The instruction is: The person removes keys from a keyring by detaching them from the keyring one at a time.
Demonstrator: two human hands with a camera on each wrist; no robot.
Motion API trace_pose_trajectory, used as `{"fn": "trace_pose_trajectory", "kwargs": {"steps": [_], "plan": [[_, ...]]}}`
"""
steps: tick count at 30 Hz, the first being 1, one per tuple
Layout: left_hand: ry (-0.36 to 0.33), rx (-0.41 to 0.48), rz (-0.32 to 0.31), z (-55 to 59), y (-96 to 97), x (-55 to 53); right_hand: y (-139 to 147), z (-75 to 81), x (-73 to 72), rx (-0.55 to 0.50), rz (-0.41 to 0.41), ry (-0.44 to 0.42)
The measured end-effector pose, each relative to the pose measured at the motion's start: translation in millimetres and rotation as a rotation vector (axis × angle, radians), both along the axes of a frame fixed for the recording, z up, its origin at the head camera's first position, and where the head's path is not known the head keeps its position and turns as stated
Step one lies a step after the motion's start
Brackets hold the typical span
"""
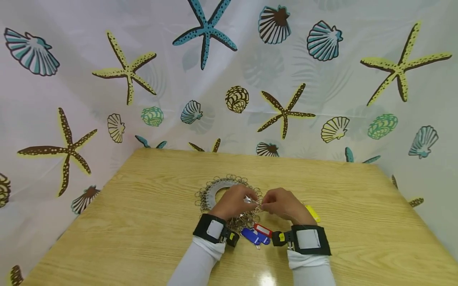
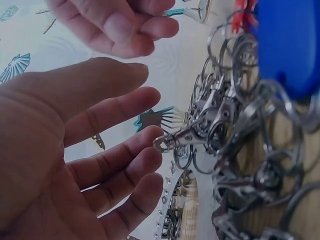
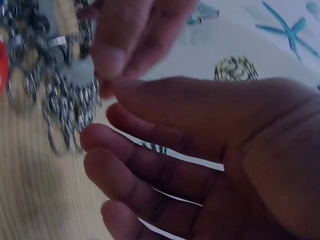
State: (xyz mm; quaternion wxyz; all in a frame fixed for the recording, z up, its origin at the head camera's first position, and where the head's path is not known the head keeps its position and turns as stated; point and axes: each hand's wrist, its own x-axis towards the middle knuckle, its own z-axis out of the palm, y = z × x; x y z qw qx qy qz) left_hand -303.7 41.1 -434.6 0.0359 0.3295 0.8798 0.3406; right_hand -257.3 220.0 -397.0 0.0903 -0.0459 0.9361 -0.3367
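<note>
Beside left fingers [image 2: 142, 142], metal clasps [image 2: 190, 135]

We see a flat grey ring [image 1: 211, 197] — crowded round its edge with silver metal clasps and loops [image 1: 247, 219] — lying on the yellowish wooden table [image 1: 150, 206].

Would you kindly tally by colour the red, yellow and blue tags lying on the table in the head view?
Red tag: 1
Yellow tag: 1
Blue tags: at least 2, overlapping
Total: at least 4
</note>
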Motion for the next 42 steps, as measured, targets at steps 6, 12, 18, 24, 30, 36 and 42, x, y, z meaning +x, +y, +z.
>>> {"fn": "trace_pose_trajectory", "kwargs": {"steps": [6, 12, 18, 24, 30, 36, 42], "plan": [[0.007, 0.005, 0.038, 1.2, -6.1, -2.1, -23.0, -5.5, -1.2, 0.073, 0.115, -0.06], [-0.002, 0.002, 0.053, 1.4, -8.1, -2.0, -28.1, -11.5, -2.0, 0.174, 0.105, -0.113], [-0.006, -0.003, 0.051, 2.7, -7.8, -1.0, -18.2, -8.8, -0.2, 0.083, 0.077, 0.0], [-0.015, -0.009, 0.049, 3.8, -6.1, -0.5, -12.8, -12.0, -4.1, -0.057, 0.0, 0.11], [-0.037, -0.011, 0.049, 2.5, -5.3, -2.5, -16.1, -17.7, -8.6, -0.152, -0.077, 0.088], [-0.051, -0.023, 0.018, 1.9, -7.6, -2.8, -18.3, -20.1, -8.9, -0.156, -0.121, 0.081], [-0.113, -0.03, -0.054, 0.7, -8.8, -3.3, -17.7, -20.3, -9.7, -0.183, -0.083, 0.075]]}}
